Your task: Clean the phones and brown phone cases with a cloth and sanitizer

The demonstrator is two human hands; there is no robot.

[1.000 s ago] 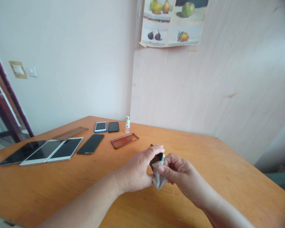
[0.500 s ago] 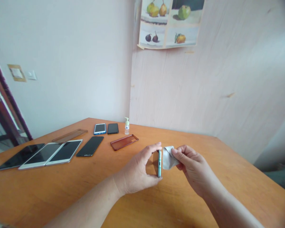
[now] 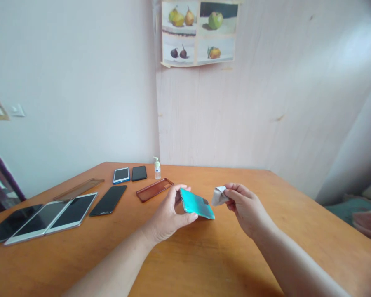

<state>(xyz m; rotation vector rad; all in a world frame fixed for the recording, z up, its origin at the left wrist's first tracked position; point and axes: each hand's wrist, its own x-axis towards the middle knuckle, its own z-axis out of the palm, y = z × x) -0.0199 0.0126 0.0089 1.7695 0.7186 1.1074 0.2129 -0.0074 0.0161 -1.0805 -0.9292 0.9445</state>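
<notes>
Out over the brown worktop, the left hand has the turquoise phone aloft, grip spread to the phone's width, thumb on the near edge, fingertips at the far one! It's tilted, shiny back up, dark camera block towards the right. Across a small gap comes the right hand, grip pinched tight, thumb against fingers, on a folded pale cloth, and that cloth is clear of the phone.

Now look around: just beyond the left hand lies the red-brown case, the closest obstacle on that side. Further left, the long black phone; behind it, a blue-edged phone and a small black phone, side by side, and the pump bottle standing upright nearby. A clear brown case sits behind the row of tablets, one black tablet and two white tablets.

Let's count them up: four phones with the held one, three tablets, two cases, one bottle, one cloth, and four fruit pictures on the wall poster
</notes>
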